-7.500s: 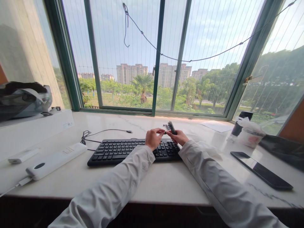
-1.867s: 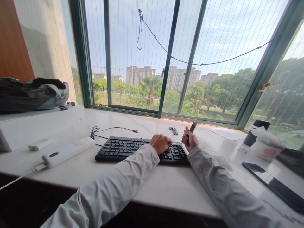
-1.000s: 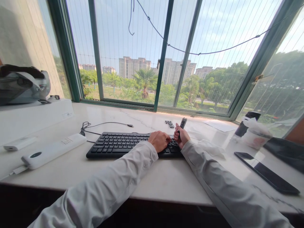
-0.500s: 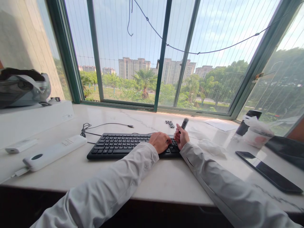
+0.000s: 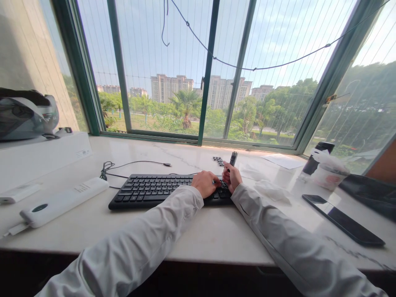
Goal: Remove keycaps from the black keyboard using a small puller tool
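A black keyboard (image 5: pixel 154 190) lies in front of me on the white countertop. Over its right end, my left hand (image 5: pixel 205 184) is closed, thumb and fingertips pinched at the keys around the number pad. Whether a key is between those fingertips is hidden. Just right of it, my right hand (image 5: pixel 232 176) wraps round a slim dark tool (image 5: pixel 234 158), whose pronged top end sticks up above the fist. The tool's lower end is near the number pad keys. Beyond my hands, several loose black keycaps (image 5: pixel 218 160) sit in a small group on the countertop.
A white power bank (image 5: pixel 64 202) and a coiled black cable (image 5: pixel 107 168) are to the left. On the right lie a dark phone (image 5: pixel 342 220), crumpled clear plastic (image 5: pixel 272 191), a sheet of paper (image 5: pixel 283 160) and a bagged cup (image 5: pixel 329 175). A window stands behind.
The whole view has shifted slightly, so things appear a little further left. Both hands stay at the number pad; the tool in my right hand stands slightly more upright.
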`<state>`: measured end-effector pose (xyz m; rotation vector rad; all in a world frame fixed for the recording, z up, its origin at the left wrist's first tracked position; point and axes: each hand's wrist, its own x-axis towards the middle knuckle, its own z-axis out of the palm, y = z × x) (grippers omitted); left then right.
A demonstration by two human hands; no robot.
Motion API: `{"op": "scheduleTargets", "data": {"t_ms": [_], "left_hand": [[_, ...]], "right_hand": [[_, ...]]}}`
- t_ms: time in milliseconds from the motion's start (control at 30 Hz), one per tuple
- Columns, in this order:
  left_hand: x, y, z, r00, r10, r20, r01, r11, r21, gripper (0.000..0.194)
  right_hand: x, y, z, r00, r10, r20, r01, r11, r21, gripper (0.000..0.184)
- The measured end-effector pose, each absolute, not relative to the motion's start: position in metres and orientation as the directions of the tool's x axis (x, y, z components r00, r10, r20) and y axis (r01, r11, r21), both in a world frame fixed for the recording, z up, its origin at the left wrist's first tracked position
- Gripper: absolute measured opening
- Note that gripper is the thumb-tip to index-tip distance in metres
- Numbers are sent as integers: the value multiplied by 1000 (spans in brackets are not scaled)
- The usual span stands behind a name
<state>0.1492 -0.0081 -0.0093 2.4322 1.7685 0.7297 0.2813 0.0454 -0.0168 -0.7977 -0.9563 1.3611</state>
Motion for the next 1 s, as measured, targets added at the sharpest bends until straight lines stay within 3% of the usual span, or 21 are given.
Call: {"op": "scheduleTargets", "data": {"t_ms": [433,1000], "left_hand": [[147,-5,-9,230,920,317,874,-338,349,25],[148,-9,-6,241,927,286,883,-332,332,24]], "right_hand": [[284,47,-16,-107,987,118,-484,52,-874,40],[286,47,-12,-102,995,-1,-435,-46,-899,35]]}}
